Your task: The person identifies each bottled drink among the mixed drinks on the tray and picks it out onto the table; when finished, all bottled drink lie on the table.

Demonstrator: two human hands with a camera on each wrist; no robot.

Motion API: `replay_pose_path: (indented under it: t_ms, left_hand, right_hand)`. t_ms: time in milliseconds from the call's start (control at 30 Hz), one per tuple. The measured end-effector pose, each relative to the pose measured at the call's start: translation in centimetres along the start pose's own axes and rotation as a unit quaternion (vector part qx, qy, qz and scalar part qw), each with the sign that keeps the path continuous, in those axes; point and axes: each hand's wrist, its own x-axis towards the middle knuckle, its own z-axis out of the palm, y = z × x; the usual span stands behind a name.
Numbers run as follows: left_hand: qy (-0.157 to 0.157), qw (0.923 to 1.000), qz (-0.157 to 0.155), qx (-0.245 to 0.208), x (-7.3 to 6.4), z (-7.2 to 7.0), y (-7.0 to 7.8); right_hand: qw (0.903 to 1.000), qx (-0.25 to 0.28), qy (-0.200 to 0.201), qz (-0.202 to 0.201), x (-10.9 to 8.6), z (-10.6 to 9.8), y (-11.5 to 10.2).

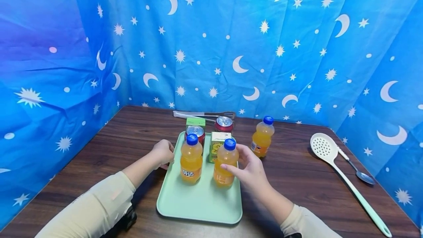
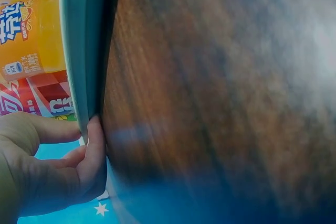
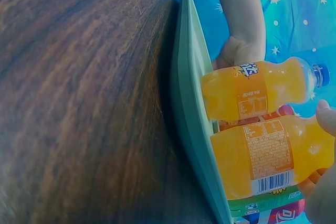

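A light green tray point(image 1: 198, 208) lies on the wooden table. My left hand point(image 1: 162, 153) pinches its left rim, the thumb on the inner side and the fingers on the outer side, as the left wrist view shows. My right hand point(image 1: 252, 168) holds an orange soda bottle point(image 1: 224, 177) with a blue cap, upright at the tray's right side. Another such soda bottle point(image 1: 191, 162) stands to its left on the tray. Behind them are a drink can point(image 1: 195, 131), a green drink carton point(image 1: 216, 146), a second carton point(image 1: 195, 121) and a second can point(image 1: 224, 124), partly hidden.
A third orange soda bottle point(image 1: 263, 139) stands on the table right of the tray. Tongs and a whisk point(image 1: 228, 114) lie along the back. At the right lie a slotted skimmer point(image 1: 325, 148) and a metal spoon point(image 1: 363, 176). A blue star-patterned cloth point(image 1: 211, 47) hangs around the table.
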Motion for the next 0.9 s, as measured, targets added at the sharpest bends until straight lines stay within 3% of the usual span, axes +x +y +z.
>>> replay_pose_path:
  t_ms: [167,433,600,900]
  left_hand:
    - [0.0,1.0,-0.001,0.002,-0.1,0.0,0.0]
    - [0.0,1.0,-0.005,0.0,-0.1,-0.1,-0.1]
    - [0.002,1.0,-0.003,0.0,0.0,-0.1,-0.1]
    - [-0.002,1.0,-0.003,-0.003,0.0,-0.1,0.0]
  right_hand:
    - [0.9997,-0.019,0.005,0.012,-0.5,0.2,-2.1]
    - [1.0,-0.001,0.007,0.005,0.2,0.2,1.1]
    - [0.9998,0.005,0.006,-0.016,0.2,0.3,1.2]
    - [0.9999,0.016,0.0,-0.004,0.3,0.3,0.7]
